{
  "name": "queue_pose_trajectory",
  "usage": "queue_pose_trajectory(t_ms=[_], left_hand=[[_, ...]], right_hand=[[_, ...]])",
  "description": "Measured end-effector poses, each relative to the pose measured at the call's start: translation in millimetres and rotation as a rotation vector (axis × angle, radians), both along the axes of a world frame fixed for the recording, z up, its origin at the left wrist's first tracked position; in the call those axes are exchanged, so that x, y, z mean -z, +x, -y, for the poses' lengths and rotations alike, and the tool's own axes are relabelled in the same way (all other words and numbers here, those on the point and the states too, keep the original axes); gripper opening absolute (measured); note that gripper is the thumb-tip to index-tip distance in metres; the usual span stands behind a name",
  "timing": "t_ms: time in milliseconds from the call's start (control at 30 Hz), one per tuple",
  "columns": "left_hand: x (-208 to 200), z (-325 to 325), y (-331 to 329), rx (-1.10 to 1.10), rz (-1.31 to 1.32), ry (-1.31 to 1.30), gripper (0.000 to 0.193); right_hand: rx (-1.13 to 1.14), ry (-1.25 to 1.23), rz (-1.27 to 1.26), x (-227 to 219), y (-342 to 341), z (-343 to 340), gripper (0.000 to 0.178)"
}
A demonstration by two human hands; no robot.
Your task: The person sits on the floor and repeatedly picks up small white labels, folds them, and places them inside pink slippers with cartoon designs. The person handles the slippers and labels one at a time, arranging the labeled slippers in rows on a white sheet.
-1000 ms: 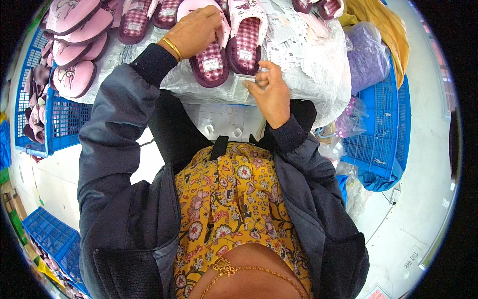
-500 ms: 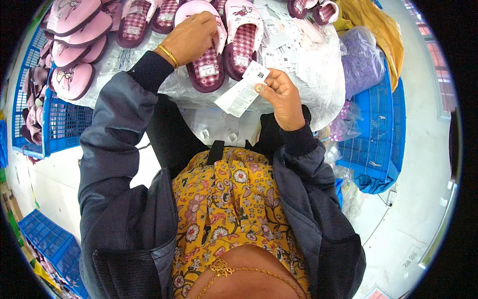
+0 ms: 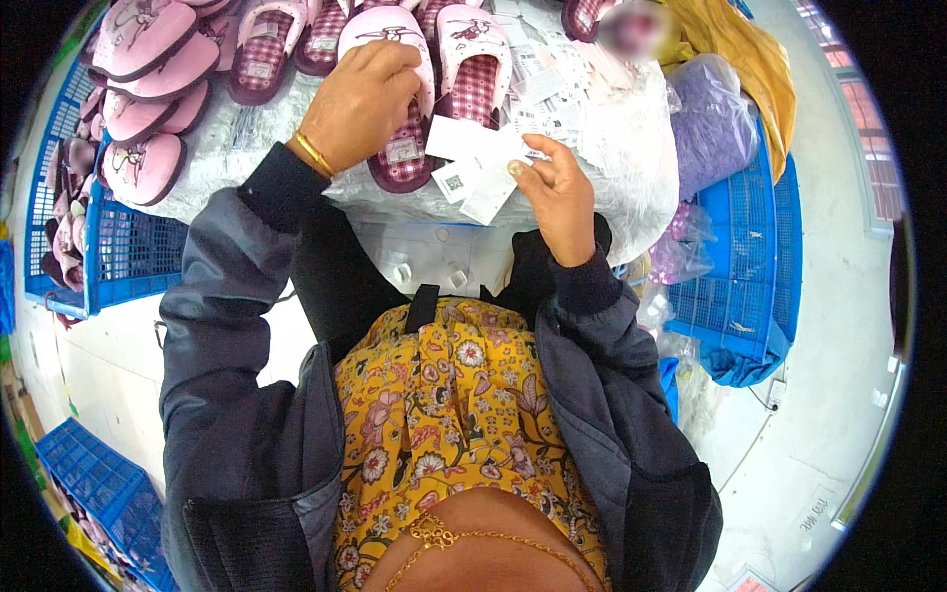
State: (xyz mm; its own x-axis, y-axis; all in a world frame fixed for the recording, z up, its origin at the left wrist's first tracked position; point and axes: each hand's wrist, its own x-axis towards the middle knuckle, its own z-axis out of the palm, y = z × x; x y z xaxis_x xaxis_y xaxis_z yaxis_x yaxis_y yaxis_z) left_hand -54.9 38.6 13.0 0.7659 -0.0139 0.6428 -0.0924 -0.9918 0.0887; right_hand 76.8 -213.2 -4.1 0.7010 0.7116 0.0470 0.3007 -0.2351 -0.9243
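Note:
My left hand (image 3: 363,107) is closed over the upper of a pink slipper (image 3: 404,150), whose checked dark-red insole with a small label faces up. Its fingertips are partly hidden behind the hand. My right hand (image 3: 558,193) pinches several white paper tags (image 3: 485,176) between thumb and fingers. The tags are fanned apart, and one shows a square printed code. They hang over the heel of a second pink slipper (image 3: 472,71), to the right of the first, and cover part of it.
Loose paper tags (image 3: 541,79) lie scattered on the plastic-covered table (image 3: 631,158). Pink slippers (image 3: 144,111) are stacked at the left, beside a blue crate (image 3: 128,252). On the right stand a purple plastic-wrapped bundle (image 3: 712,120), a yellow cloth (image 3: 755,59) and blue crates (image 3: 725,271).
The single-looking tag stack in my right hand is now spread into several tags. My left hand has shifted slightly down and left over the slipper.

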Motion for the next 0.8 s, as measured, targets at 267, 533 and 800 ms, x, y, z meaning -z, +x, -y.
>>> queue_pose_trajectory(t_ms=[267,533,800], left_hand=[[-8,29,-12,-0.111,-0.13,0.047,0.026],[13,40,-2,-0.33,-0.063,-0.253,0.01],[13,29,-12,-0.121,-0.025,-0.683,0.01]], right_hand=[[-0.133,-0.065,1.037,-81,14,-12,0.028],[-0.394,0.075,1.16,-93,-12,-56,0.021],[-0.249,0.095,0.286,-45,-15,-31,0.038]])
